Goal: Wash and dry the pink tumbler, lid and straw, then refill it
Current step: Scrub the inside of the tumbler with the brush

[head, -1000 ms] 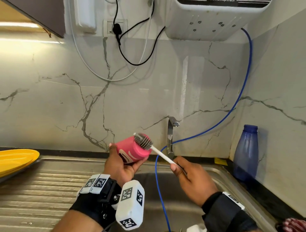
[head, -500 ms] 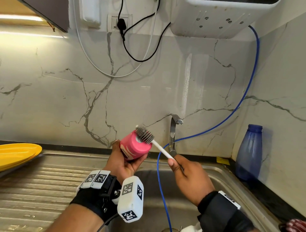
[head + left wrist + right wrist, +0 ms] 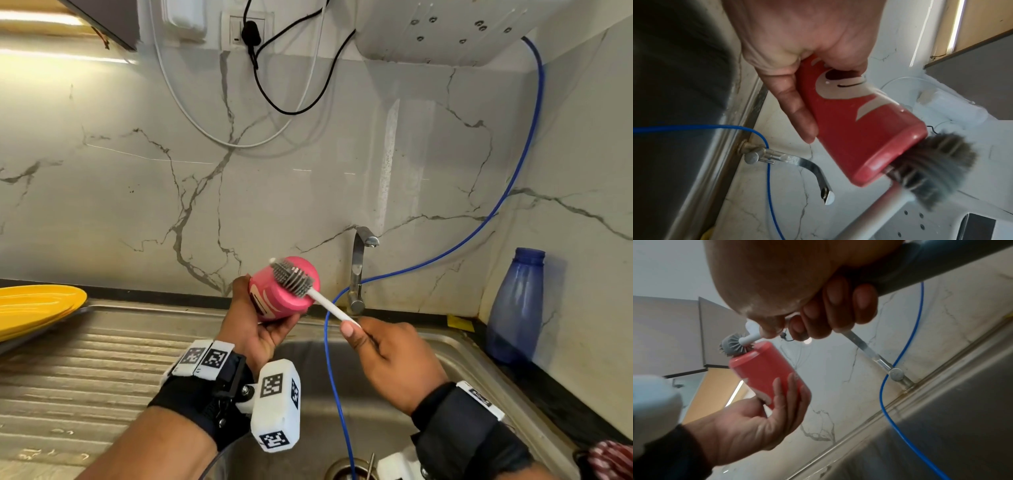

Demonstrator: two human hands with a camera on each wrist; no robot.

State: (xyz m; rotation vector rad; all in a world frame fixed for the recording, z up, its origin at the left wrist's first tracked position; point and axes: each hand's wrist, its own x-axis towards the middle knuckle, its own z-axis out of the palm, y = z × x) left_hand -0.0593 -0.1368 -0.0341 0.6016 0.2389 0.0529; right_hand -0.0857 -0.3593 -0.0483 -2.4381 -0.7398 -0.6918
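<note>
Head view: the left hand [image 3: 255,330] grips the pink tumbler [image 3: 282,291] over the sink [image 3: 455,346], long axis tilted, closed end up toward the right hand [image 3: 394,356], which grips the brush [image 3: 293,277] handle.

Left wrist view: bristles press the closed end.

Right wrist view: only here, left fingertips [image 3: 786,389] lie straight along the side.

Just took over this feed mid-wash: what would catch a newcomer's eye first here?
The pink tumbler, gripped in the left hand above the steel sink, with the grey bristle brush pressed on its closed end; the right hand holds the brush's white handle. Next, the blue hose looping down the marble wall into the sink, beside the tap.
</note>
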